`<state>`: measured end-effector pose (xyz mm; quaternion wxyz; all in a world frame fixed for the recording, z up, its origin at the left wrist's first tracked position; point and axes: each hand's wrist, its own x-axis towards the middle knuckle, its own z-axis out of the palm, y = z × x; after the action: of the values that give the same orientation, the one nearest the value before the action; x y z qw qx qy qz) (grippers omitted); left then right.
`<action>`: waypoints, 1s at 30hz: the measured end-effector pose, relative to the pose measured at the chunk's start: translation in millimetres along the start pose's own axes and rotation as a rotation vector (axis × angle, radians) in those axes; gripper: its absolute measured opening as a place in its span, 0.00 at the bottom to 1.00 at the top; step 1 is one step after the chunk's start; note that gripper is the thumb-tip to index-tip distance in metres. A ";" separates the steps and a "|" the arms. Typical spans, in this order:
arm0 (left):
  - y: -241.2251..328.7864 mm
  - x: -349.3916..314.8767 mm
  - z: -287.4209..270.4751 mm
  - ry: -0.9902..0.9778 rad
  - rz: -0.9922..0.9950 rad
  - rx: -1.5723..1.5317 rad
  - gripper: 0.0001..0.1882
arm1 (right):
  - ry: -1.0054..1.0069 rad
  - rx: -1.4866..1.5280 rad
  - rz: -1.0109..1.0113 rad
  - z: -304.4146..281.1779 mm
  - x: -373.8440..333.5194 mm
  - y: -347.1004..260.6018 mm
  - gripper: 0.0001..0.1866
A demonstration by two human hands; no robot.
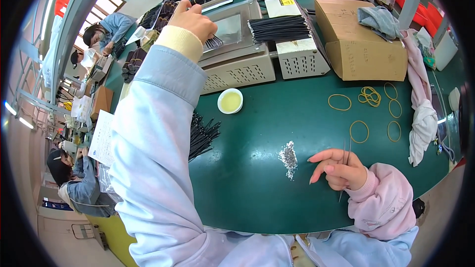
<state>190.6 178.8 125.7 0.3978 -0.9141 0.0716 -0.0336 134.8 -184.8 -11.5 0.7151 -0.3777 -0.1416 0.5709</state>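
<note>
My left sleeve [153,104] is pale blue tinged pink. The worktop [237,198] is green, the cables [279,28] black, the rubber bands [369,97] amber; the scraps [288,157] look silvery, though too fine to be sure.

Workers [117,27] and a green workbench [237,193] mark a workshop.

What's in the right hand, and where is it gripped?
The right hand holds thin metal tweezers around the middle, with ends sticking out above and below.

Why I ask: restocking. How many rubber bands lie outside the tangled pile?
5: one band left of the pile, one below, three down its right; others may hide beneath.
</note>
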 end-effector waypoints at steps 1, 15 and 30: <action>0.2 0.4 -0.4 -0.017 -0.004 0.000 0.05 | 0.004 -0.007 0.007 0.6 -0.4 -0.7 0.18; -7.4 -70.4 -53.8 -0.013 0.089 -0.792 0.05 | -0.011 -0.502 -0.355 23.2 -16.4 -6.3 0.13; 138.2 -233.7 68.9 0.350 -0.632 -0.590 0.15 | 0.059 -0.329 -0.253 15.2 -11.1 -5.8 0.14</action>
<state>-46.4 172.3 -23.5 0.0732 -0.9457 -0.1377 -0.2852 125.9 -189.7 5.4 0.7136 -0.4853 -0.2582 0.4342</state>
